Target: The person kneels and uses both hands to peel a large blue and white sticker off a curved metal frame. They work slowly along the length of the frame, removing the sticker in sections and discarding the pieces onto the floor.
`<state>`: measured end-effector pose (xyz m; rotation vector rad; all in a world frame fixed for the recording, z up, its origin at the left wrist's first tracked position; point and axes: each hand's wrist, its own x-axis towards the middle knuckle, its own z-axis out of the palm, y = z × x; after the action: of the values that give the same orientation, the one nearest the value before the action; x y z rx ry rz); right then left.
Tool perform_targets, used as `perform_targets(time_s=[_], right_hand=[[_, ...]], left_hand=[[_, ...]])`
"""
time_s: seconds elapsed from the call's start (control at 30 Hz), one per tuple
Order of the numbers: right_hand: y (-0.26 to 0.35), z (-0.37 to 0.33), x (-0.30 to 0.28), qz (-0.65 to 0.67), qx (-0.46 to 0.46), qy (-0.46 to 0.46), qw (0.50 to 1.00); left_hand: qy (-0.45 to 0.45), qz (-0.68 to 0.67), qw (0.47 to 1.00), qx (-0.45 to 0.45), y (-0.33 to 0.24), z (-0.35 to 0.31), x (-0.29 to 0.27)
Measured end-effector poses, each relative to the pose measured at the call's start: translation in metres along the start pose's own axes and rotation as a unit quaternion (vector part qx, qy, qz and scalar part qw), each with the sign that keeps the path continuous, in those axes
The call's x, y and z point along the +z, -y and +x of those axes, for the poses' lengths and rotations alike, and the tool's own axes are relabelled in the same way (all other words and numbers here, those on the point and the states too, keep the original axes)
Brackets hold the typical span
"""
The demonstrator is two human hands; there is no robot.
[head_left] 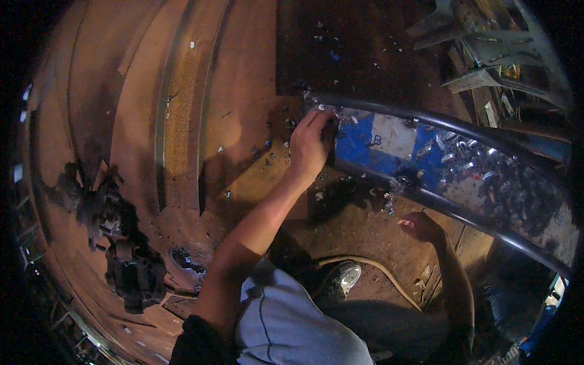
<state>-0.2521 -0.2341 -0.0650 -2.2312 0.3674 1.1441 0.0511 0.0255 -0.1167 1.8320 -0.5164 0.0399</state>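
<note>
A long panel with raised black tubular rails (480, 224) stretches from the middle to the right, its face painted in blue and white blocks (395, 135). My left hand (311, 143) is closed over the panel's left end, fingers bent around a dark edge that they partly hide. Curly metal shavings and dark debris (486, 167) lie over the panel's right half. Below the lower rail, apart from it, is my right hand (424, 228), with curled fingers. A small pale spot shows at its fingertips; I cannot make out what they hold, if anything.
A brown floor with scattered scraps lies below. A rusty channel strip (184, 109) runs along the left. Dark gloves or rags (131, 261) lie at lower left. A yellowish hose (389, 277) curves by my shoe (347, 277). Bent sheet-metal pieces (496, 52) pile up at upper right.
</note>
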Motion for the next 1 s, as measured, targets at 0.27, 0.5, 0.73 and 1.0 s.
perform_targets(time_s=[0.27,0.5,0.73,1.0], right_hand=[[0.001,0.001,0.0,0.006,-0.014,-0.018,1.0],[0.0,-0.014,-0.001,0.003,-0.009,-0.028,1.0],[0.003,-0.005,0.0,0.076,-0.035,-0.057,0.995],[0.01,-0.007,-0.008,0.033,-0.023,-0.005,0.999]], left_hand=[[-0.022,-0.052,0.993,-0.105,0.0,-0.004,0.006],[0.011,0.003,1.0,-0.026,0.001,0.005,-0.006],[0.07,0.132,0.987,0.064,0.004,0.018,-0.016],[0.133,0.23,0.959,0.1,0.005,0.021,-0.013]])
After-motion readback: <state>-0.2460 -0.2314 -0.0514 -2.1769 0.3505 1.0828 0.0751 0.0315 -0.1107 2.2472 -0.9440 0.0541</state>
